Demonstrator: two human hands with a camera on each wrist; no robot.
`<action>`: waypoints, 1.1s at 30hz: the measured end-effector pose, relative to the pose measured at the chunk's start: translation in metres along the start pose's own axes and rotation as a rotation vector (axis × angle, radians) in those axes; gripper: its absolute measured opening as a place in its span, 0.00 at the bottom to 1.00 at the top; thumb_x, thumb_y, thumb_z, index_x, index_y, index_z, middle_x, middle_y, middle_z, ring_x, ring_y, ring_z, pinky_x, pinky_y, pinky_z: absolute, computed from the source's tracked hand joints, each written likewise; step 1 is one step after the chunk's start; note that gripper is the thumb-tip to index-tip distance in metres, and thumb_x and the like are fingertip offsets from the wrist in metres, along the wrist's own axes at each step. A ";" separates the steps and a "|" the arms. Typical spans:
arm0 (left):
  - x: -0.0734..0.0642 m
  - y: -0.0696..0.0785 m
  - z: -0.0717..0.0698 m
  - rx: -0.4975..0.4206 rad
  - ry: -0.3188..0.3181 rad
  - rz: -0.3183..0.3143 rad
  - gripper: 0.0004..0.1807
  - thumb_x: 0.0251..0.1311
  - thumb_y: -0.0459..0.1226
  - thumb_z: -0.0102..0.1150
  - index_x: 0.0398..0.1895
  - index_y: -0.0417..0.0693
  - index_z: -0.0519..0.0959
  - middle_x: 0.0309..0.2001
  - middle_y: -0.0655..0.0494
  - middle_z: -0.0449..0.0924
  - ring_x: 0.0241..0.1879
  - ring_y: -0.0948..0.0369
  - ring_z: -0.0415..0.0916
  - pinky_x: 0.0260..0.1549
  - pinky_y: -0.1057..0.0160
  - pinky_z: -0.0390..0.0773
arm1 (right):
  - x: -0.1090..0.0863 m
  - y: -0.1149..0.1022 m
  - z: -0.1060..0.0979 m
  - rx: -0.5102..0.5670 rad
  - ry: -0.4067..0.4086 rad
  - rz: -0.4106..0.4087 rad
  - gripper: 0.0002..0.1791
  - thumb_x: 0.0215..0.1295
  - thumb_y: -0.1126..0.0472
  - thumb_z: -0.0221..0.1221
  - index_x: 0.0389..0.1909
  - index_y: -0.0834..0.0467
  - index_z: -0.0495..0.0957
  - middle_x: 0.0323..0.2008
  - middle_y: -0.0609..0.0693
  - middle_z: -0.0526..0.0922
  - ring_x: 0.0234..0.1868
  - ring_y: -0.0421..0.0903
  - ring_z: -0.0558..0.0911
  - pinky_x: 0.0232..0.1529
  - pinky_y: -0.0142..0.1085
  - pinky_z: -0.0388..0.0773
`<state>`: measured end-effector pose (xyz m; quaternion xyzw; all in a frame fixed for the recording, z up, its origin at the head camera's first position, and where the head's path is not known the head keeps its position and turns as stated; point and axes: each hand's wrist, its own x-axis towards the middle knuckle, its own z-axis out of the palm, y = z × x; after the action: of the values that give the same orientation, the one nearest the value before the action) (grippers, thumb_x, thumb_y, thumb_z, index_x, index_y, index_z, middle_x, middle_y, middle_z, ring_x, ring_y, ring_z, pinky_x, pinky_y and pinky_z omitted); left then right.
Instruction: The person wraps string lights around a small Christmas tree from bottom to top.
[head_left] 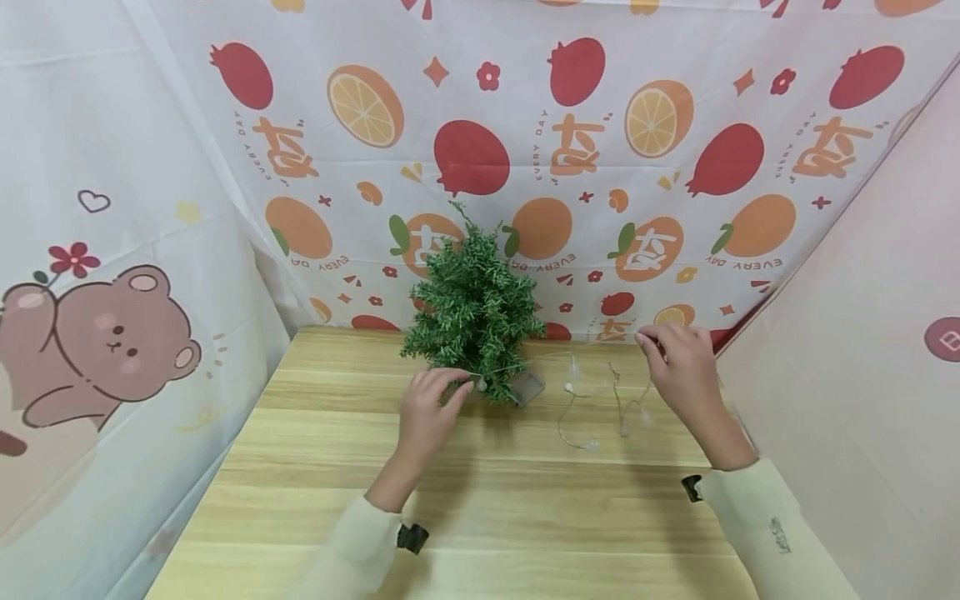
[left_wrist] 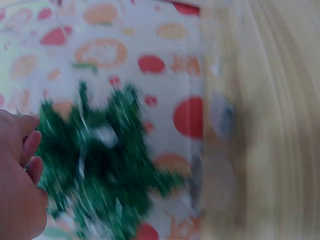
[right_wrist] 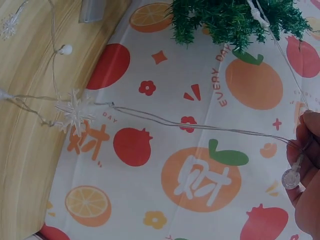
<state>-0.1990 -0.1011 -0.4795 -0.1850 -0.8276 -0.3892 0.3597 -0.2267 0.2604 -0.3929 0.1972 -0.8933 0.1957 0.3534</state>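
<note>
A small green artificial tree (head_left: 476, 300) stands at the back of the wooden table. In front of its lower branches, my left hand (head_left: 431, 408) pinches the thin wire of a string of fairy lights between thumb and fingers; the left wrist view is blurred. To the right, my right hand (head_left: 678, 362) is raised over the table and pinches the same string. A round clear bulb (right_wrist: 291, 178) hangs by its fingers in the right wrist view. From there the wire runs toward a clear spiky snowflake light (right_wrist: 76, 111). More of the string lights (head_left: 573, 421) trails over the tabletop.
A small clear-grey box (head_left: 528, 387) lies at the tree's right foot. The wooden table (head_left: 322, 483) meets a fruit-printed cloth (head_left: 480, 83) right behind the tree. A bear-printed cloth (head_left: 112, 350) hangs on the left, a pale one (head_left: 870, 400) on the right.
</note>
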 end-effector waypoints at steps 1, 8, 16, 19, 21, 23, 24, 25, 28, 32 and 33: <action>0.002 0.007 0.002 -0.028 -0.009 0.006 0.10 0.57 0.34 0.72 0.42 0.45 0.86 0.42 0.53 0.87 0.37 0.57 0.75 0.34 0.63 0.74 | 0.000 0.000 0.001 0.001 -0.003 0.000 0.04 0.67 0.64 0.65 0.38 0.62 0.84 0.30 0.55 0.84 0.29 0.51 0.76 0.44 0.49 0.63; 0.032 0.053 0.024 -0.135 -0.052 0.058 0.08 0.62 0.37 0.69 0.43 0.49 0.86 0.43 0.59 0.86 0.35 0.64 0.76 0.30 0.69 0.75 | -0.004 0.000 0.002 0.004 -0.003 -0.016 0.04 0.66 0.65 0.66 0.37 0.62 0.84 0.26 0.52 0.80 0.27 0.47 0.71 0.41 0.46 0.61; 0.059 0.084 0.077 -0.190 -0.174 0.030 0.08 0.67 0.42 0.65 0.45 0.53 0.86 0.45 0.62 0.84 0.25 0.71 0.68 0.25 0.74 0.70 | -0.006 0.003 0.007 0.023 -0.001 -0.016 0.04 0.65 0.65 0.67 0.38 0.61 0.84 0.27 0.52 0.80 0.25 0.47 0.71 0.43 0.48 0.63; 0.067 0.093 0.093 -0.207 -0.219 -0.023 0.09 0.68 0.42 0.64 0.48 0.54 0.85 0.47 0.61 0.83 0.24 0.71 0.66 0.23 0.72 0.68 | -0.005 0.002 0.010 0.024 0.012 -0.026 0.04 0.64 0.65 0.67 0.38 0.61 0.85 0.27 0.52 0.81 0.25 0.47 0.72 0.45 0.50 0.66; 0.072 0.097 0.102 -0.216 -0.247 -0.047 0.10 0.69 0.43 0.62 0.50 0.55 0.85 0.48 0.61 0.83 0.24 0.70 0.66 0.23 0.72 0.69 | -0.005 0.002 0.011 0.026 0.022 -0.038 0.04 0.64 0.66 0.67 0.38 0.62 0.85 0.27 0.53 0.82 0.25 0.47 0.73 0.44 0.51 0.66; 0.076 0.099 0.110 -0.229 -0.274 -0.066 0.12 0.70 0.44 0.61 0.52 0.56 0.84 0.49 0.61 0.82 0.25 0.69 0.67 0.23 0.72 0.70 | -0.005 0.002 0.012 0.028 0.026 -0.048 0.04 0.63 0.66 0.68 0.37 0.62 0.85 0.27 0.54 0.82 0.25 0.48 0.73 0.44 0.51 0.66; 0.078 0.100 0.113 -0.231 -0.283 -0.070 0.12 0.70 0.44 0.61 0.53 0.57 0.84 0.49 0.62 0.82 0.25 0.69 0.67 0.22 0.71 0.70 | -0.005 0.002 0.012 0.028 0.027 -0.052 0.04 0.63 0.66 0.68 0.37 0.63 0.85 0.27 0.54 0.82 0.26 0.48 0.73 0.44 0.51 0.66; 0.080 0.101 0.117 -0.234 -0.294 -0.074 0.12 0.71 0.45 0.60 0.54 0.58 0.83 0.50 0.63 0.81 0.25 0.69 0.67 0.22 0.71 0.70 | -0.005 0.002 0.013 0.030 0.027 -0.056 0.05 0.63 0.66 0.68 0.37 0.63 0.85 0.27 0.54 0.82 0.26 0.48 0.73 0.44 0.51 0.66; 0.085 0.101 0.125 -0.263 -0.315 -0.077 0.12 0.71 0.46 0.59 0.54 0.60 0.83 0.51 0.64 0.80 0.27 0.69 0.68 0.23 0.71 0.71 | -0.004 0.002 0.014 0.044 0.024 -0.063 0.05 0.63 0.66 0.68 0.38 0.63 0.85 0.27 0.55 0.82 0.26 0.49 0.74 0.45 0.52 0.67; 0.089 0.103 0.131 -0.275 -0.333 -0.062 0.12 0.72 0.49 0.57 0.50 0.59 0.84 0.50 0.65 0.81 0.27 0.70 0.68 0.25 0.72 0.70 | -0.004 -0.001 0.015 0.057 0.019 -0.067 0.05 0.63 0.66 0.68 0.38 0.63 0.85 0.29 0.55 0.84 0.28 0.50 0.76 0.45 0.53 0.66; 0.090 0.104 0.132 -0.271 -0.336 -0.057 0.11 0.71 0.49 0.57 0.49 0.59 0.85 0.50 0.65 0.81 0.27 0.70 0.68 0.24 0.72 0.70 | -0.004 -0.002 0.014 0.055 0.018 -0.065 0.05 0.63 0.66 0.68 0.38 0.63 0.85 0.30 0.55 0.84 0.29 0.50 0.77 0.45 0.53 0.66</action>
<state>-0.2581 0.0687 -0.4178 -0.2706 -0.8210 -0.4705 0.1773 -0.2309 0.2526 -0.4051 0.2339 -0.8775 0.2103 0.3620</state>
